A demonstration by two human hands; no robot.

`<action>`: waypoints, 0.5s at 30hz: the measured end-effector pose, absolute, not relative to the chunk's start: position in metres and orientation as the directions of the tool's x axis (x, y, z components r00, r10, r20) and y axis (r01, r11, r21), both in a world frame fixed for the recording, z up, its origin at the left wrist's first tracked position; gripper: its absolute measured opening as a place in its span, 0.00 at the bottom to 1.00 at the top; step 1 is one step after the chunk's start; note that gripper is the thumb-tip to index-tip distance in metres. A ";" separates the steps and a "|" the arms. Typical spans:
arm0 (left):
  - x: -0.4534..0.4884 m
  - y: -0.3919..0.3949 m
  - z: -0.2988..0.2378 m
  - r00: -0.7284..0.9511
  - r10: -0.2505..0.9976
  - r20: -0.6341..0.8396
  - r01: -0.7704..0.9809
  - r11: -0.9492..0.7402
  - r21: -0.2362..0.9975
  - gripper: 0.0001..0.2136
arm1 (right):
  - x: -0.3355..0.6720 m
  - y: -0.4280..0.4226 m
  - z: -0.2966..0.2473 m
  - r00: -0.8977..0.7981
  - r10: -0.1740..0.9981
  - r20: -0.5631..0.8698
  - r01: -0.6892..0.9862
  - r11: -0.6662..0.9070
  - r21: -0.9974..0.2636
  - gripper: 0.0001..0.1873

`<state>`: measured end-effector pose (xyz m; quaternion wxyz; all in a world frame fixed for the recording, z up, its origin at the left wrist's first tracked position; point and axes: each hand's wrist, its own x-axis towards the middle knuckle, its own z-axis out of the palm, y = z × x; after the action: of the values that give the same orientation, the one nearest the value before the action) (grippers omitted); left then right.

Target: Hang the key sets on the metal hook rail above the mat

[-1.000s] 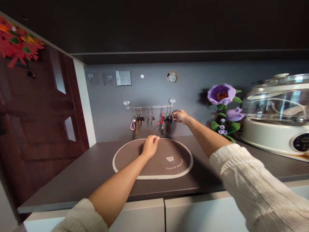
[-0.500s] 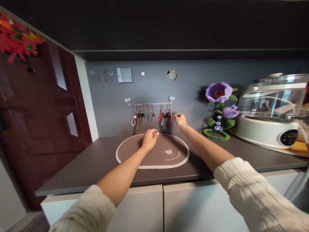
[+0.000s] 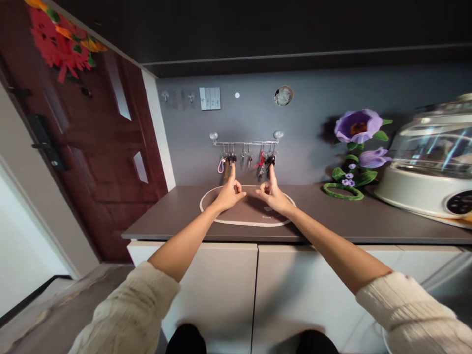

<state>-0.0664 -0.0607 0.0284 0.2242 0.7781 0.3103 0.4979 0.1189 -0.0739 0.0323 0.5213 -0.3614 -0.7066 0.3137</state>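
My left hand point(image 3: 229, 194) is raised over the oval brown mat point(image 3: 211, 197), its index finger stretched up and the other fingers curled, with nothing in it. Mirroring it, my right hand point(image 3: 274, 194) also points its index finger up, thumb turned inward, and holds nothing. Behind the fingertips, a clear rail point(image 3: 246, 143) on the wall carries several hanging keys. A pink loop keyring point(image 3: 221, 166) hangs at its left end. Toward the right end hangs a bunch of dark keys point(image 3: 270, 160) with a red strap point(image 3: 261, 158). Whether the fingertips touch any keys I cannot tell.
A purple knitted flower point(image 3: 358, 129) with a green ring base point(image 3: 342, 191) stands right on the dark counter point(image 3: 162, 216). Beside it is a white appliance point(image 3: 416, 189) with a clear top. A dark cabinet point(image 3: 258, 29) overhangs; a brown door point(image 3: 106, 196) is left.
My right hand has come away from the keys' right end, lower and closer to my left hand. Both index fingers now stretch upward. The view has shifted left and down.
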 end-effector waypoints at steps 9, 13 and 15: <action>-0.083 -0.071 0.016 0.343 0.773 0.534 0.360 -0.633 0.686 0.46 | 0.123 -0.088 0.021 -0.240 0.799 0.552 0.251 0.600 -0.759 0.47; -0.081 -0.067 0.012 0.306 0.788 0.534 0.334 -0.615 0.715 0.47 | 0.124 -0.090 0.021 -0.220 0.812 0.540 0.267 0.583 -0.768 0.45; -0.083 -0.059 0.011 0.224 0.808 0.545 0.322 -0.589 0.741 0.46 | 0.125 -0.085 0.022 -0.231 0.818 0.527 0.273 0.574 -0.772 0.44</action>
<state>-0.0830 -0.0587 0.0105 0.2465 0.7424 0.3807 0.4932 0.1251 -0.0853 0.0217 0.4968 -0.3708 -0.7351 0.2743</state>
